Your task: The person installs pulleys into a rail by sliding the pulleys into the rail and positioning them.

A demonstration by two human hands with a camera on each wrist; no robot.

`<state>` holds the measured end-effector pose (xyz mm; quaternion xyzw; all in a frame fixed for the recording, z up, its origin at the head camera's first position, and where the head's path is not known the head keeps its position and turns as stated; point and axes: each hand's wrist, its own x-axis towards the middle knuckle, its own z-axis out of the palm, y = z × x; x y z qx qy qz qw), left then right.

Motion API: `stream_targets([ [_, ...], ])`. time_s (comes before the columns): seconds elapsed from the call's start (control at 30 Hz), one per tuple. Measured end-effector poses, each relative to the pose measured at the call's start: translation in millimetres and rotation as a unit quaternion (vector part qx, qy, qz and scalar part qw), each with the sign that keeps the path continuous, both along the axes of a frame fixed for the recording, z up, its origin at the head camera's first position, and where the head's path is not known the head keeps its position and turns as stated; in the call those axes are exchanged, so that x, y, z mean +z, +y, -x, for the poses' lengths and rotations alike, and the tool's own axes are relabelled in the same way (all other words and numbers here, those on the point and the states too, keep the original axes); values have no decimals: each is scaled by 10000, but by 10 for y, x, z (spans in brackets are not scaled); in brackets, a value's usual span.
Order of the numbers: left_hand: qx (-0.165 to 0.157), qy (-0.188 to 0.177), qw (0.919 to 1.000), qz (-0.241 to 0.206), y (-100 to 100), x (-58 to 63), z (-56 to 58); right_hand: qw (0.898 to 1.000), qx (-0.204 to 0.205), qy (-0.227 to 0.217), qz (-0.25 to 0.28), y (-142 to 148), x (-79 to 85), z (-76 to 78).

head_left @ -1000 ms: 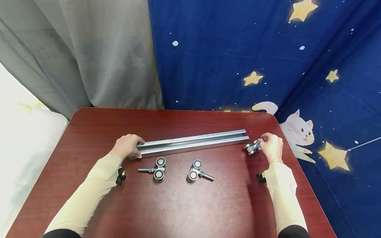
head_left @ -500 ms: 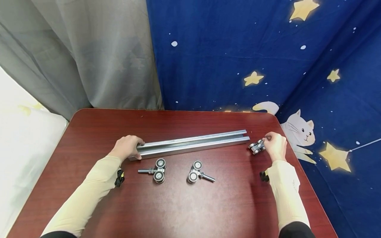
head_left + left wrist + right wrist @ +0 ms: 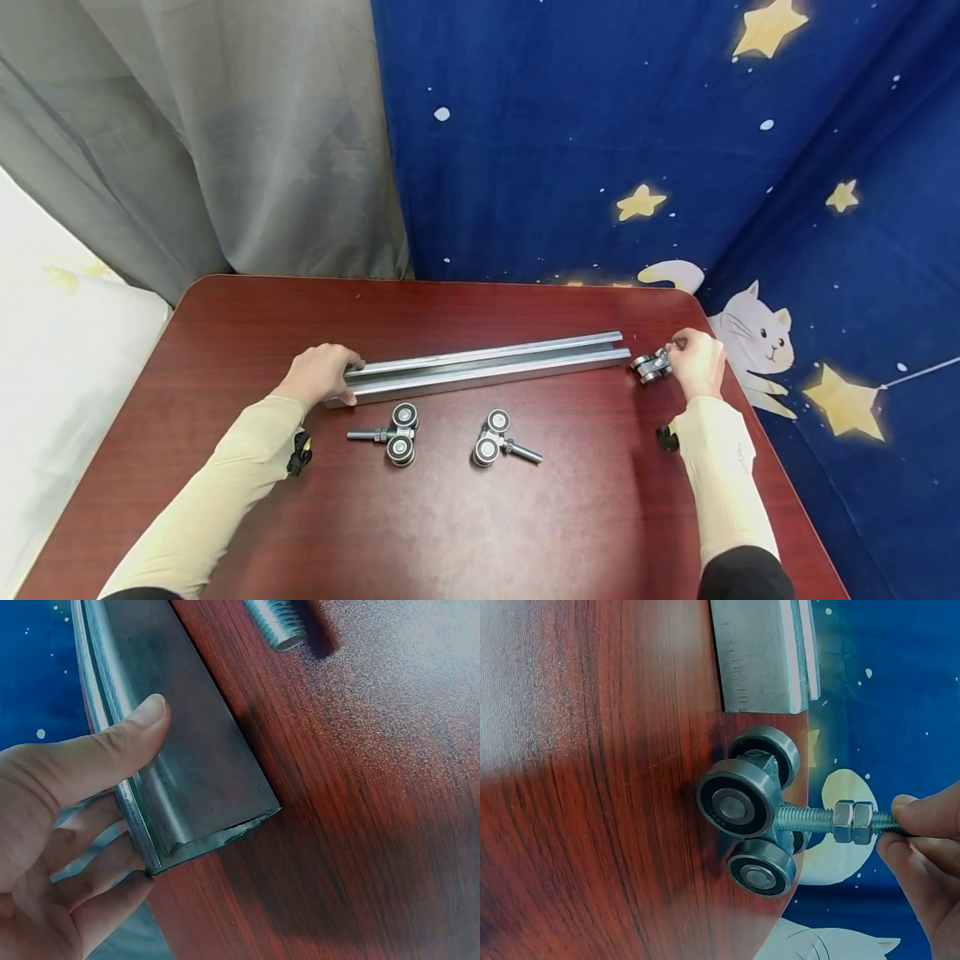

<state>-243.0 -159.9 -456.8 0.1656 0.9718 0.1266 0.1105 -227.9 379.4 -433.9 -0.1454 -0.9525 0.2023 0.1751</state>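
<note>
Right fingers (image 3: 932, 815) around a wheeled bolt (image 3: 799, 819), its tip hidden.

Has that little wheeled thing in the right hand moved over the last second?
Yes. In the head view, the wheeled piece has shifted rightward and slightly up the picture, judged against the metal rail.
</note>
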Motion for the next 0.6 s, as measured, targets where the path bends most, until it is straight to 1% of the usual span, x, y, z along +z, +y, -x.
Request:
stream_targets([
  [0.23, -33, 38, 10000, 7, 11, 12, -15, 9999, -73, 78, -71, 5, -13, 61],
  [0.4, 4, 20, 10000, 41, 13, 4, -11, 9998, -119, 103, -85, -3, -2, 118],
  [0.6, -16, 46, 10000, 41, 19, 10, -7, 9995, -37, 242, -180, -10, 6, 177],
])
